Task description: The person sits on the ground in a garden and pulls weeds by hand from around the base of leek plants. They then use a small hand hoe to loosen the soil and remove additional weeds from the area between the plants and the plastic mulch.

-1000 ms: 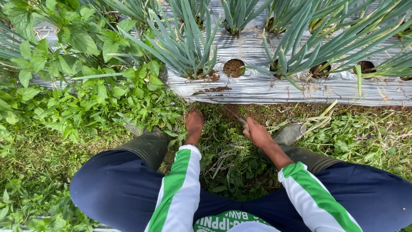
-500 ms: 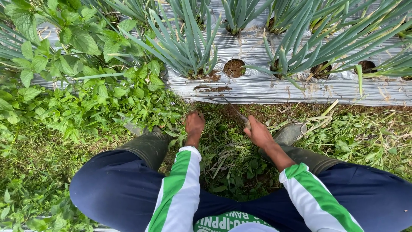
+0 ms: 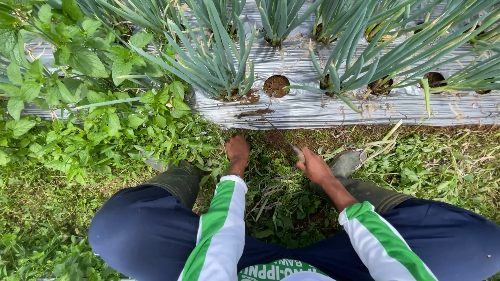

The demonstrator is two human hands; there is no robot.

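I squat over a grassy furrow beside a raised bed. My left hand (image 3: 237, 151) is closed on a tuft of weeds (image 3: 256, 156) at the foot of the bed. My right hand (image 3: 314, 167) grips the handle of a small sickle (image 3: 276, 130); its thin curved blade reaches up-left to the edge of the silver plastic mulch (image 3: 312, 106). Green onion plants (image 3: 219, 62) grow out of holes in that mulch.
Dense broad-leaved weeds (image 3: 94, 119) fill the left side. My green rubber boots (image 3: 349, 161) stand either side of the hands. An empty planting hole (image 3: 276, 86) shows soil. Cut grass (image 3: 427, 161) lies to the right.
The sickle blade has swung up from the soil toward the mulch edge. My left hand has stayed at the weeds, its fingers curled in. The view has shifted slightly downward.
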